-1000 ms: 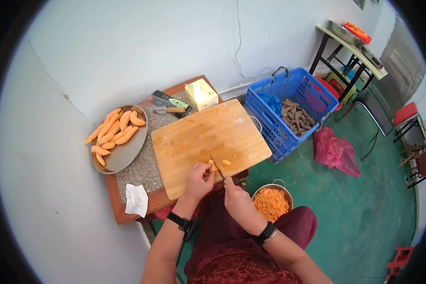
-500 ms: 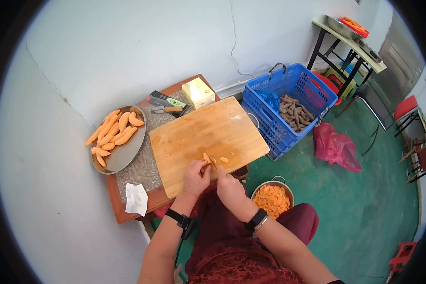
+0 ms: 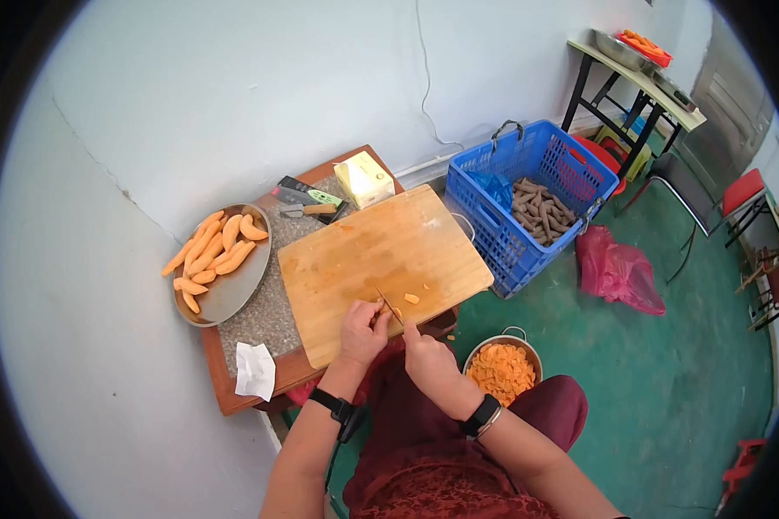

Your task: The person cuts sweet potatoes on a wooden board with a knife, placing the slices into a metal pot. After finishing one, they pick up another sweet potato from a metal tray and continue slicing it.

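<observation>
Pale wall (image 3: 277, 95), green floor (image 3: 666, 381), wood-edged bench (image 3: 218, 368) set against the wall: the setting.

Hands, two, bare. Left hand (image 3: 363, 332): fingers pinched around an orange piece (image 3: 383, 310), mostly hidden by the grip. Right hand (image 3: 433, 362): closed on the knife (image 3: 387, 301), handle covered by the palm, blade slanting across the board just beside the left fingertips.

Piece, position: on the cutting board (image 3: 355, 251), close to its near edge. Loose cut bits (image 3: 412, 298), a few: just beyond the blade.

Notes on good handling, as judged: fingertips were best curled back, knuckles guiding the blade; a flat face down would have checked rolling; short, even strokes suited so small a remnant. Board's right corner appeared to overhang the bench, so cutting nearer its middle would have been steadier.

Around the board: metal plate (image 3: 253, 281) with peeled tubers (image 3: 203, 251), left; white paper (image 3: 255, 372), near corner; wooden-handled tool (image 3: 320, 208) and yellow box (image 3: 365, 180), far side.

Farther out: pot (image 3: 541, 368) of orange slices (image 3: 500, 374), by the right knee; blue crate (image 3: 480, 233) with brown tubers (image 3: 541, 212); pink bag (image 3: 619, 268) on the floor.
</observation>
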The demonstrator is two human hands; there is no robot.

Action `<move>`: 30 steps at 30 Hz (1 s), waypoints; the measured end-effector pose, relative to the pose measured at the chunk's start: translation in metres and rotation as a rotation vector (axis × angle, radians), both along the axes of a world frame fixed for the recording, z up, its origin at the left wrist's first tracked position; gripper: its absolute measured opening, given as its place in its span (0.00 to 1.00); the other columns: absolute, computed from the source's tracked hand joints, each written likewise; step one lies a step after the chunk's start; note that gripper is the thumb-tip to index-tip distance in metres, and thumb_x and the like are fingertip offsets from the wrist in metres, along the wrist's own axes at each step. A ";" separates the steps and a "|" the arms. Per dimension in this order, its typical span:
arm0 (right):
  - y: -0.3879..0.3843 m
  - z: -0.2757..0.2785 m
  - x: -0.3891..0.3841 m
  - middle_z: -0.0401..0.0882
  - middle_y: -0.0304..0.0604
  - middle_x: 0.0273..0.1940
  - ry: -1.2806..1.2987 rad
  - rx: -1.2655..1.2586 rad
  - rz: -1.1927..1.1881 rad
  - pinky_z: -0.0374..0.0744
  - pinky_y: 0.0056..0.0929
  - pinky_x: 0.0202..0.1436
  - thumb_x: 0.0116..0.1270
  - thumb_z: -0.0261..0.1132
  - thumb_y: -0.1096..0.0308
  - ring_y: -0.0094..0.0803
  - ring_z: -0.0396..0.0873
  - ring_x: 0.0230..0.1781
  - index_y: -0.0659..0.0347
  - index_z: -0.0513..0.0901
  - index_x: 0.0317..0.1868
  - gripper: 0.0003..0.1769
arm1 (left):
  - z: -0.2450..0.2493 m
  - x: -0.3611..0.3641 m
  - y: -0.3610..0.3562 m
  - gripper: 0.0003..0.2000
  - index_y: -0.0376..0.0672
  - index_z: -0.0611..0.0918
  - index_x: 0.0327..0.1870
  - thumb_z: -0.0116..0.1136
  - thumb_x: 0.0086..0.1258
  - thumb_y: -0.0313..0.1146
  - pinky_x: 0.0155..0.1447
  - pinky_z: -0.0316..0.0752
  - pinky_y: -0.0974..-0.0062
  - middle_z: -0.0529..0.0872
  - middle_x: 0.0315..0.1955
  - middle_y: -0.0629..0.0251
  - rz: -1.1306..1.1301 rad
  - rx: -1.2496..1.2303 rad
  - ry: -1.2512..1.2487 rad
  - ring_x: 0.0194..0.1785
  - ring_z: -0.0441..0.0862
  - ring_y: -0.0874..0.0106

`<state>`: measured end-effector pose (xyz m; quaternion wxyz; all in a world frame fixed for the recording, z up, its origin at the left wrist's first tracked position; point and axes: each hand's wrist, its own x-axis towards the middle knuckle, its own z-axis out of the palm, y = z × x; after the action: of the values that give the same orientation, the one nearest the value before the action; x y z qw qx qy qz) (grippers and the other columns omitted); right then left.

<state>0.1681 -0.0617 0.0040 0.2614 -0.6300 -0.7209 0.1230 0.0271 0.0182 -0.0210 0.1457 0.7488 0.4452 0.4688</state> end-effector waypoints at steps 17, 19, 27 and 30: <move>0.043 -0.014 0.013 0.76 0.63 0.22 0.349 -0.038 0.098 0.77 0.53 0.27 0.71 0.54 0.70 0.60 0.80 0.28 0.67 0.71 0.51 0.12 | 0.010 -0.001 -0.004 0.10 0.35 0.82 0.39 0.63 0.55 0.23 0.30 0.72 0.73 0.77 0.25 0.60 -0.028 -0.046 -0.014 0.25 0.75 0.68; 0.039 0.000 0.015 0.77 0.63 0.22 0.408 -0.062 0.030 0.77 0.53 0.27 0.71 0.54 0.71 0.60 0.79 0.28 0.67 0.71 0.52 0.12 | 0.008 0.001 -0.003 0.10 0.35 0.82 0.39 0.63 0.55 0.23 0.30 0.72 0.73 0.78 0.25 0.60 -0.015 -0.025 0.015 0.25 0.75 0.68; 0.014 0.017 0.015 0.77 0.64 0.24 0.421 0.000 0.009 0.77 0.52 0.27 0.71 0.54 0.72 0.59 0.80 0.27 0.67 0.69 0.57 0.17 | 0.014 0.003 -0.006 0.09 0.36 0.80 0.36 0.63 0.53 0.23 0.30 0.73 0.73 0.77 0.25 0.61 0.012 -0.064 0.007 0.25 0.76 0.68; 0.004 0.010 0.010 0.78 0.63 0.24 0.397 0.041 -0.001 0.77 0.52 0.27 0.70 0.54 0.72 0.59 0.80 0.27 0.67 0.68 0.59 0.18 | 0.015 0.003 -0.006 0.08 0.37 0.79 0.33 0.64 0.53 0.23 0.30 0.73 0.73 0.77 0.25 0.61 -0.002 -0.045 0.026 0.25 0.76 0.68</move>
<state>0.1777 -0.0576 0.0145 0.4114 -0.5882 -0.6571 0.2300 0.0303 0.0118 -0.0060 0.1573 0.7516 0.4570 0.4489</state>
